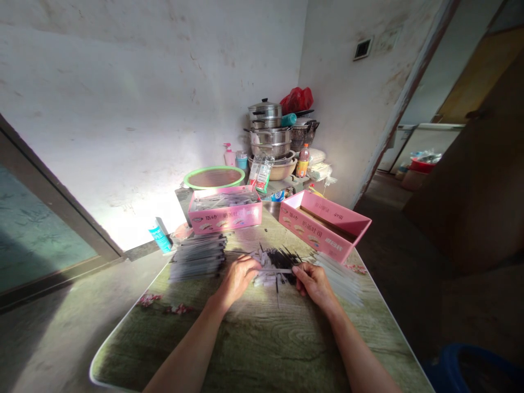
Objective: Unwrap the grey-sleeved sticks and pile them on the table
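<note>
A thin whitish strip [277,270] spans the gap between my two hands, low over the table. My left hand [240,277] is closed at its left end, with the fingertips partly hidden. The right end is pinched between the thumb and fingers of my right hand [313,281]. Just behind and under the strip lies a loose pile of thin black sticks [284,256] mixed with short pale pieces. Left of the pile, many long greyish strips [197,257] lie in a row. Clear, whitish strips [338,277] lie beyond my right hand.
Toward the back of the table [262,338] stand a pink box [225,218] full of strips and another pink box [321,232] with its brown inside showing. Behind them are stacked steel pots [270,136], a green-rimmed round tray [214,177] and a bottle [303,161]. A blue-white can [159,237] is at left.
</note>
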Tool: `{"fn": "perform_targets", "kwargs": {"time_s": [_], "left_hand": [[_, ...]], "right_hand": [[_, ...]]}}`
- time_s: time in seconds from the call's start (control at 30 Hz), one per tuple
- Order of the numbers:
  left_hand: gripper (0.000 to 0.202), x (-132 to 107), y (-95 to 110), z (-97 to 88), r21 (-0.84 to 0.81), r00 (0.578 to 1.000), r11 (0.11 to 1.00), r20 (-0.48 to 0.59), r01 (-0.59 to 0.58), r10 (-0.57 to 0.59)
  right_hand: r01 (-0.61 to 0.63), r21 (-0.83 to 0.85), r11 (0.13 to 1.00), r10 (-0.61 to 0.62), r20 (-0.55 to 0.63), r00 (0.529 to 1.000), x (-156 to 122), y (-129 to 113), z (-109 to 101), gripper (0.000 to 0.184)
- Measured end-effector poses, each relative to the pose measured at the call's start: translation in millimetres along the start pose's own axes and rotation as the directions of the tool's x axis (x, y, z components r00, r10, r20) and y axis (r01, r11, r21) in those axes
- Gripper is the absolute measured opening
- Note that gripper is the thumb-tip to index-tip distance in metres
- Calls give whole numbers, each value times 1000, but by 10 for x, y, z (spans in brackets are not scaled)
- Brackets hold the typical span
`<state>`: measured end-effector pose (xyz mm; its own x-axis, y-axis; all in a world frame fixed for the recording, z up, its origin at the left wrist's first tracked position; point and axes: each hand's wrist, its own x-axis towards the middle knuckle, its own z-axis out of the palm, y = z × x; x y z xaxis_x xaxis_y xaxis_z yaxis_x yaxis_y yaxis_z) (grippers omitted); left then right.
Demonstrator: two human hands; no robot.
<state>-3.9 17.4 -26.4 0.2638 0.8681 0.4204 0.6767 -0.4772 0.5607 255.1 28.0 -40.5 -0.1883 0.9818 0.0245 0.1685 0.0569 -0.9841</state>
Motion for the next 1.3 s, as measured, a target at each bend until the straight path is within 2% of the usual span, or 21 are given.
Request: {"fn": "perform_targets", "kwargs": {"time_s": [0.2,0.4,0.57,0.67,0.87,1.0,1.1,1.3], "left_hand": [[14,0,-23,5,-3,1000,1000,1,16,-16],[13,-7,-16,10,-25,1000,1000,15,2,-2],[13,-11,-23,10,-26,999,999,31,22,-22],[13,-11,-22,15,-39,999,999,36,29,-27],[13,-7,1,6,-48,999,999,26,25,-24],[15,-7,-3,2,-33,1000,999,23,19,-18],[15,-9,-14,7,-22,1000,1000,24,17,-17],[14,-9,3,-5,-37,1000,999,17,12,-12]], "right_hand": [[26,-4,1000,-26,-13,1000,-10,-25,-20,40],[20,-59,998,-20,-3,1000,-13,-42,-1,46],[9,17,1000,-10,13,1000,-6,-41,-3,40],[-16,73,997,15,6,1000,3,-31,-9,44],[-19,1,1000,19,33,999,-8,-36,-8,45],[-16,58,998,15,25,1000,7,-19,-7,40],[-39,88,995,36,31,999,19,3,-2,43],[-39,-18,999,40,55,998,-6,-20,-2,48]]}}
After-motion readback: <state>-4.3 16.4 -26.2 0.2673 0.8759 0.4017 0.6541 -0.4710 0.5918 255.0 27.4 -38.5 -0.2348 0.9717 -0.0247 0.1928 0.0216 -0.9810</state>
